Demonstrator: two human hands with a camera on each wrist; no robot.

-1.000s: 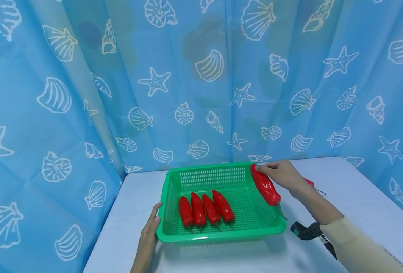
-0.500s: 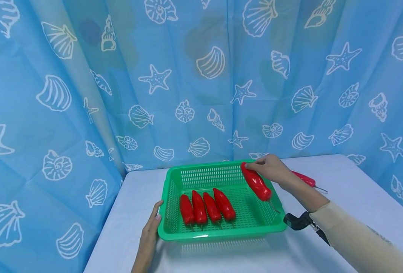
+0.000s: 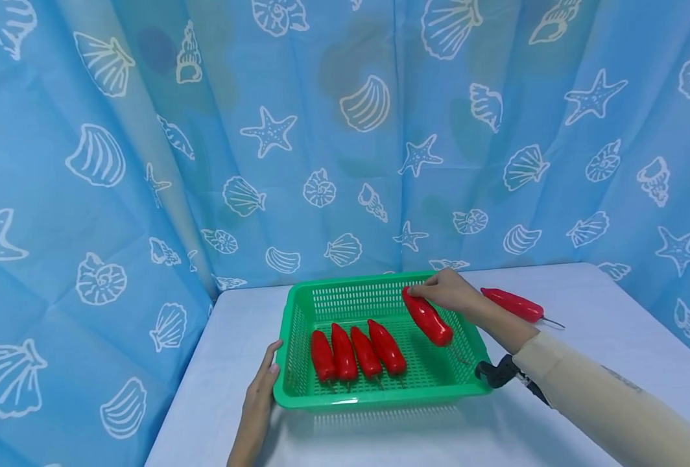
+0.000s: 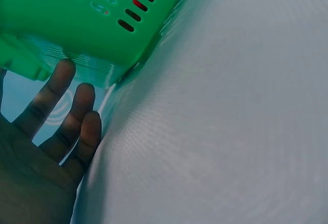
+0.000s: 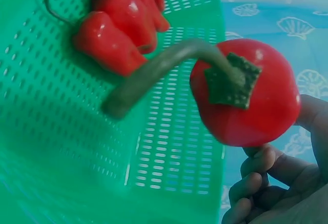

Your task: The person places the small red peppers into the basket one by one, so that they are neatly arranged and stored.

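Observation:
My right hand [image 3: 447, 290] pinches a red chili pepper [image 3: 428, 319] by its pointed end, above the right part of a green plastic basket [image 3: 380, 397]. In the right wrist view the green stem [image 5: 169, 67] of this pepper points toward the camera. Several red peppers [image 3: 345, 353] lie side by side on the basket floor, left of the middle, stems toward the front. At the basket's left side rests my left hand [image 3: 256, 395], its fingers fairly straight against the rim. The left wrist view shows its fingertips [image 4: 65, 69] by the green wall; its thumb is mostly hidden there.
Another red pepper [image 3: 514, 305] lies on the white table [image 3: 578, 344], right of the basket and behind my right forearm. A blue curtain [image 3: 321, 130] with white shell patterns hangs behind and beside the table. A black device [image 3: 497, 371] is strapped at my right wrist.
My right hand has carried its pepper leftward, from the basket's right rim to above the inside. The pepper on the table has come into fuller view. My left hand stays at the rim.

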